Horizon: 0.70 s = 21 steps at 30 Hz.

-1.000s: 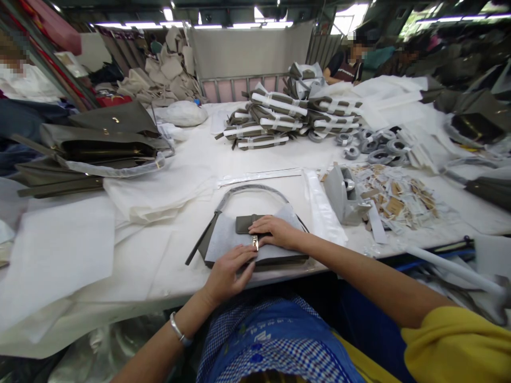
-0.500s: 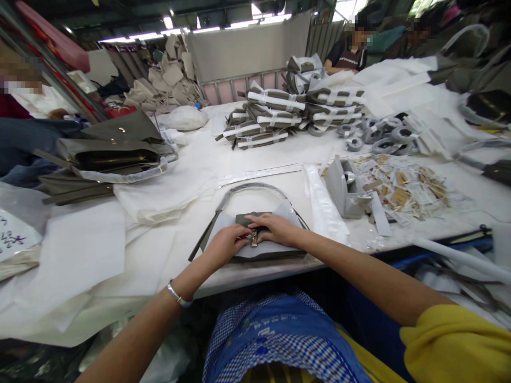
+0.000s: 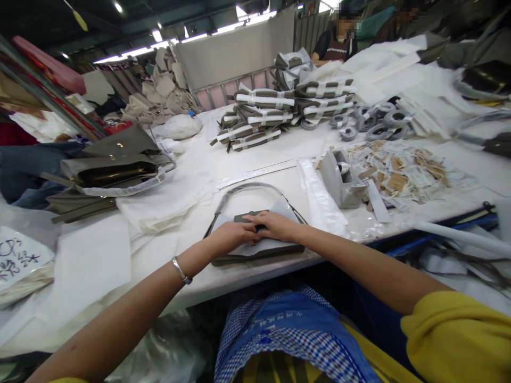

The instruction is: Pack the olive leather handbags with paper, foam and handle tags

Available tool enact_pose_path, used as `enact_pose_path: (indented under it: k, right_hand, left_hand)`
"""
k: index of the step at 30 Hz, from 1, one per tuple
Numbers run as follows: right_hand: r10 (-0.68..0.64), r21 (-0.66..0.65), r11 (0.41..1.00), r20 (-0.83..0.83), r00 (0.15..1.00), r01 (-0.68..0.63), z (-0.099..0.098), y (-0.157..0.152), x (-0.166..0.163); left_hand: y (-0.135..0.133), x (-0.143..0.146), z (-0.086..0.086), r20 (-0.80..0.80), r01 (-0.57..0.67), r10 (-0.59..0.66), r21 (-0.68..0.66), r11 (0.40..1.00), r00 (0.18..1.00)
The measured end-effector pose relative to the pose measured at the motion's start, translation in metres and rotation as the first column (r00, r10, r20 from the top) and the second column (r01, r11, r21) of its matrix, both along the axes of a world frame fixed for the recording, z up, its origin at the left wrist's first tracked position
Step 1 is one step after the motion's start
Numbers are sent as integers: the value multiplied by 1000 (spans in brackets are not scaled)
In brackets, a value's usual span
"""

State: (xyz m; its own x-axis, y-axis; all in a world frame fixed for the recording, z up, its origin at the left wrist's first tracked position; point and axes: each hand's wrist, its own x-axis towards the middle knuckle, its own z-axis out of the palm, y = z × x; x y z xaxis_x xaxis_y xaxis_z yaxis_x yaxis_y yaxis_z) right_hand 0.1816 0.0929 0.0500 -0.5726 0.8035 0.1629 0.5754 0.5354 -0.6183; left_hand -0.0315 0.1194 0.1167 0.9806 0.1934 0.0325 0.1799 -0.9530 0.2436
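Observation:
An olive-grey handbag (image 3: 259, 249) lies flat at the near edge of the white table (image 3: 255, 149), its wrapped handle (image 3: 249, 187) arching away from me. A sheet of white paper covers its front. My left hand (image 3: 231, 235) and my right hand (image 3: 273, 225) meet on the bag's strap flap and metal clasp, fingers curled and pressed down on it. The clasp itself is hidden under my fingers. A silver bracelet sits on my left wrist.
Stacked olive bags (image 3: 107, 170) lie at the left. Wrapped bag parts (image 3: 275, 114) pile at the back centre. A small grey box (image 3: 341, 178), loose tags (image 3: 399, 173) and tape rolls (image 3: 375, 125) fill the right. White paper sheets (image 3: 163, 199) lie left. A person (image 3: 335, 40) sits far back.
My left hand slid up from the bag's near edge to join my right hand on the clasp, which is now covered. My head has tilted, shifting the view.

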Motion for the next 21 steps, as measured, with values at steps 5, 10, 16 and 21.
enact_pose_path:
  k: [5,10,16,21]
  right_hand:
    - [19,11,1000,-16,1000,-19,0,1,1]
    - [71,0,997,-57,996,-71,9,-2,1]
    - [79,-15,997,-91,993,-80,5,-3,0]
    - [64,-1,998,-109,992,-65,2,-3,0]
  left_hand:
    - [7,10,9,-87,104,-102,26,994,991]
    - [10,17,15,-208,161,-149,40,986,967]
    - [8,28,23,-349,217,-180,69,974,920]
    - [5,38,27,-447,282,-205,111,953,870]
